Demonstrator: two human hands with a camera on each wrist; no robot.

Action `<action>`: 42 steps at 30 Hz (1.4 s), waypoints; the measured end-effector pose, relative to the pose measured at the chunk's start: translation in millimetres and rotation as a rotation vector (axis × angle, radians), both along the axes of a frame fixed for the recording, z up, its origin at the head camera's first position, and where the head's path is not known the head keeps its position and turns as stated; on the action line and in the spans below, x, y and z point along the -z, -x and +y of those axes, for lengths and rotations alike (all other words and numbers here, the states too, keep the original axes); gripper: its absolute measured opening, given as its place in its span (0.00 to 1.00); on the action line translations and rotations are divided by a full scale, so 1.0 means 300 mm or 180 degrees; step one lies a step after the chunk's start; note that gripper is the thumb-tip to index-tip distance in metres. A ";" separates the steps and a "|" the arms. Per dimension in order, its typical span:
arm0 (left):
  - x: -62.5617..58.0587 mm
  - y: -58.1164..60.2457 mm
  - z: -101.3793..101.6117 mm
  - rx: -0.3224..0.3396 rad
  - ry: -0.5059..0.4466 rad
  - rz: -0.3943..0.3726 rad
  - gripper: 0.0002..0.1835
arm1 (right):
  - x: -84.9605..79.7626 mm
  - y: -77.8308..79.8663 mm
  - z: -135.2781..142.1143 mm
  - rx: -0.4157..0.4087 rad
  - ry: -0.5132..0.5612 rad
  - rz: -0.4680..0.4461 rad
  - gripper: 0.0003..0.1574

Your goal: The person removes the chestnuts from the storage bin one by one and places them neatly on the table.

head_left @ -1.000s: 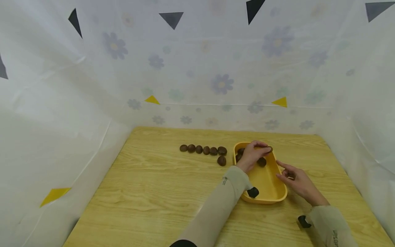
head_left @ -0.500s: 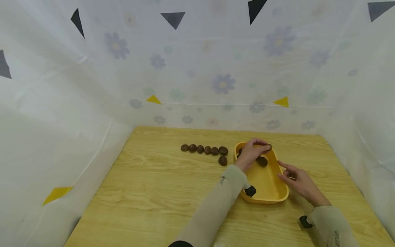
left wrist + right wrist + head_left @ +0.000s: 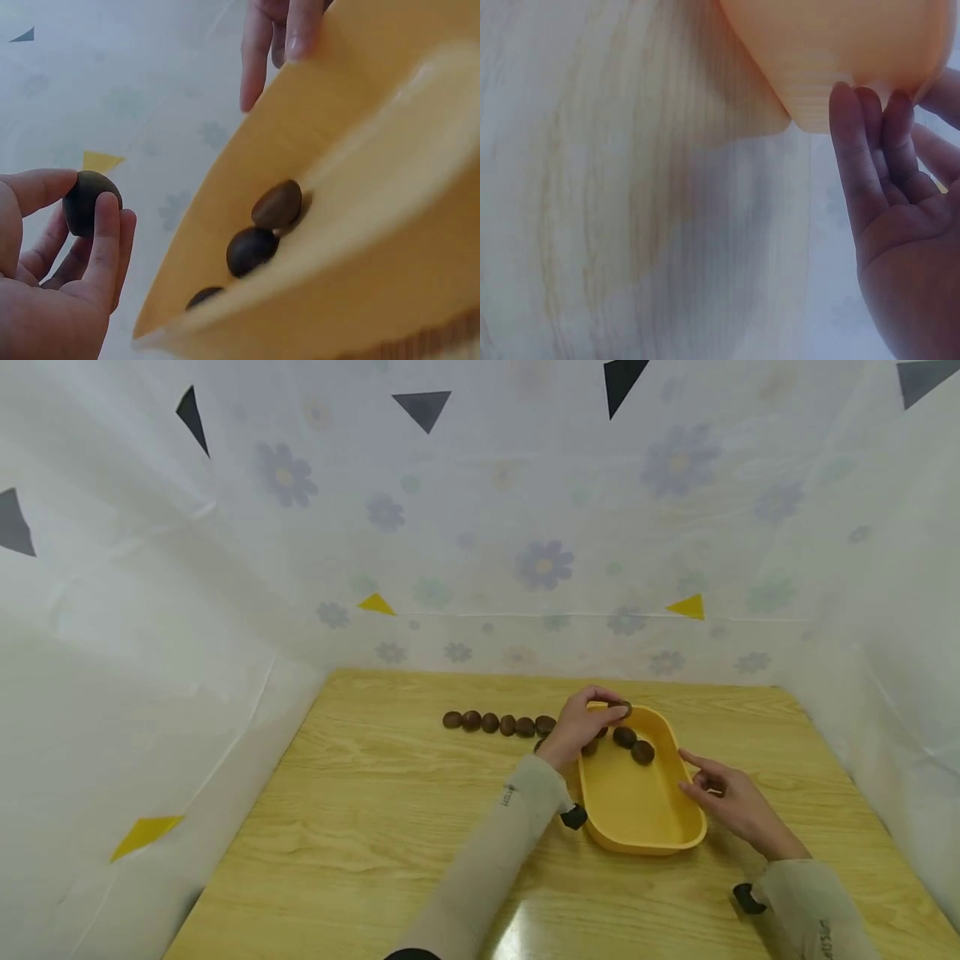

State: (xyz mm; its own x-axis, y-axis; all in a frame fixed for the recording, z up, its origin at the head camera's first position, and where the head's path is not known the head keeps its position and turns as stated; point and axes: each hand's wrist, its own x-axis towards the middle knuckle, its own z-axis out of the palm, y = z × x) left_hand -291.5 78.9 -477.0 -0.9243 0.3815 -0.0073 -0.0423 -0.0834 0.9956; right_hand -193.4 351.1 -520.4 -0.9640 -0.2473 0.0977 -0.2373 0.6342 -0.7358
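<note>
My left hand (image 3: 581, 722) pinches a brown chestnut (image 3: 94, 202) between thumb and fingers. In the head view it is over the far left corner of a yellow plastic tray (image 3: 633, 845). Several more chestnuts lie at the tray's far end, among them one (image 3: 642, 752) near its right wall; the hand partly hides others. My right hand (image 3: 738, 806) holds the tray's right rim, thumb and index finger at the edge. In the right wrist view its other fingers (image 3: 851, 142) rest against the outer wall.
Left of the tray, a row of chestnuts (image 3: 490, 722) runs along the wooden table (image 3: 360, 802). One more chestnut (image 3: 539, 746) sits just below the row's right end, mostly behind my left hand. White flowered sheeting (image 3: 465, 527) encloses the table's back and sides.
My left hand has moved left with the pinched chestnut, from over the tray's far right part to its far left corner. The right hand has stayed at the rim.
</note>
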 end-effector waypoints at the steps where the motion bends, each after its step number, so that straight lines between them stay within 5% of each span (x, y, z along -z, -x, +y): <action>1: 0.001 0.003 -0.017 0.0027 0.0017 0.0038 0.09 | 0.000 0.000 0.000 -0.0009 0.0000 0.0014 0.38; 10: 0.015 0.009 -0.165 -0.0037 0.0349 0.0154 0.12 | -0.001 -0.001 -0.016 -0.0049 0.0055 0.0065 0.38; 22: 0.016 -0.018 -0.271 0.0007 0.0230 0.0202 0.14 | -0.014 -0.007 -0.025 -0.0050 0.0063 -0.0008 0.39; 42: 0.105 -0.037 -0.467 -0.0185 0.0654 0.0268 0.18 | -0.002 -0.005 -0.027 -0.0061 0.0062 -0.0023 0.38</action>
